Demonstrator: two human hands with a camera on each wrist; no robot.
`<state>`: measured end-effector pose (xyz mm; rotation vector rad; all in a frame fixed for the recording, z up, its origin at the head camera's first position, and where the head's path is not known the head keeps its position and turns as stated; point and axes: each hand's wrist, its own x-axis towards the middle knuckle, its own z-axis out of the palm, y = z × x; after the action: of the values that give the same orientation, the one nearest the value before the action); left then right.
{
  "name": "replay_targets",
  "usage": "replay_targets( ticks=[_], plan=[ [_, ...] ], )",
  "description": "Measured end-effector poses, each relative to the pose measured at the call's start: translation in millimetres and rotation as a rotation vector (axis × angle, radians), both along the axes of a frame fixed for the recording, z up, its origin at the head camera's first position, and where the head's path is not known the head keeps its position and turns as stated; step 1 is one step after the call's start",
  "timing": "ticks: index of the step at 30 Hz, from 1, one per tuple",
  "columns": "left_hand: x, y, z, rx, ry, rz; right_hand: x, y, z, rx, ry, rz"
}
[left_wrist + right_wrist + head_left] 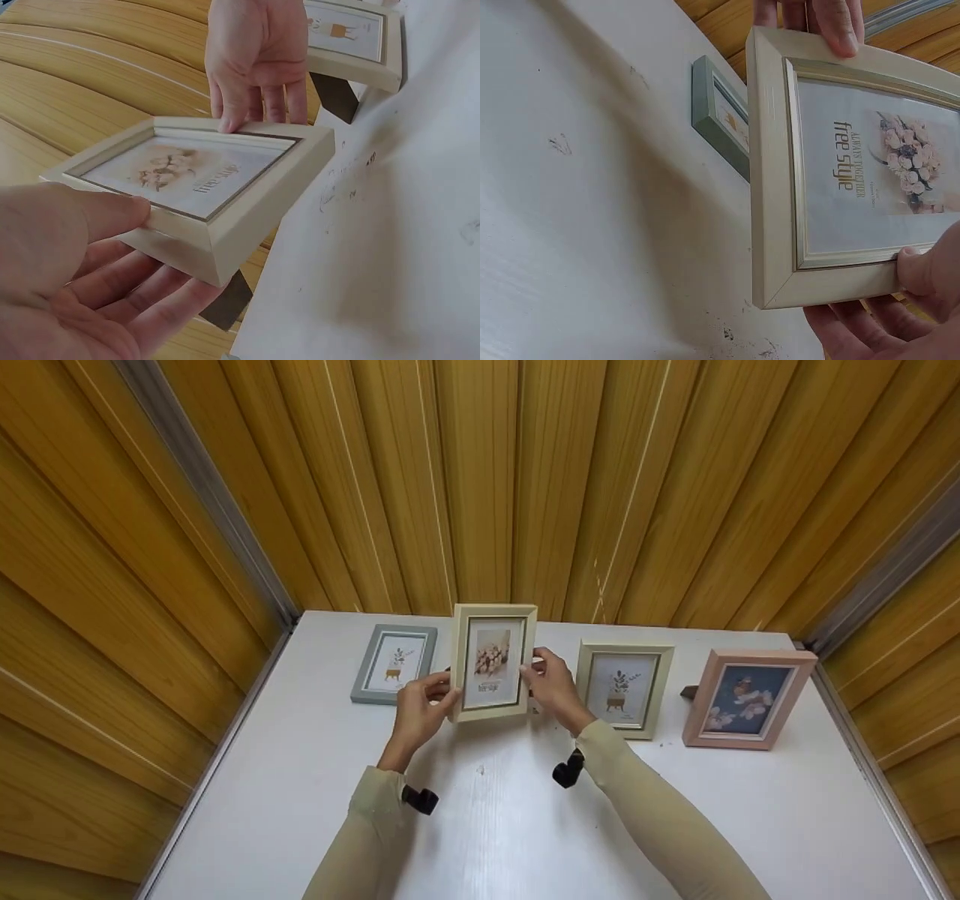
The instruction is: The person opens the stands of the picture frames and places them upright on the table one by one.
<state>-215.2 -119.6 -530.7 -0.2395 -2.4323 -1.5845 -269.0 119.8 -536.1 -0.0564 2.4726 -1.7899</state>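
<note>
Both hands hold a cream picture frame point(493, 664) upright above the white table, its flower picture facing the head camera. My left hand point(421, 712) grips its left side, with the thumb on the front edge and fingers behind. On the opposite side my right hand point(556, 690) pinches the edge the same way, thumb in front. In the left wrist view a dark stand leg point(229, 300) shows below the held picture frame point(199, 180). The right wrist view shows gold "free style" lettering beside a bunch of pale roses on the picture frame point(772, 172).
A grey-green picture frame point(362, 675) is to the left on the white table point(480, 825). Right of the hands are a cream picture frame point(589, 660) with a plant picture and a pink one point(701, 705) with a blossom picture. Wood-look panels point(480, 472) rise behind.
</note>
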Motion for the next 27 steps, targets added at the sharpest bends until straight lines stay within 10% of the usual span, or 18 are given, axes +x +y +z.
replay_targets(
  ticks=[27],
  plan=[
    [-39.6, 17.9, -61.7, -0.039, 0.019, 0.056, 17.8, -0.3, -31.4, 0.050, 0.155, -0.202]
  ],
)
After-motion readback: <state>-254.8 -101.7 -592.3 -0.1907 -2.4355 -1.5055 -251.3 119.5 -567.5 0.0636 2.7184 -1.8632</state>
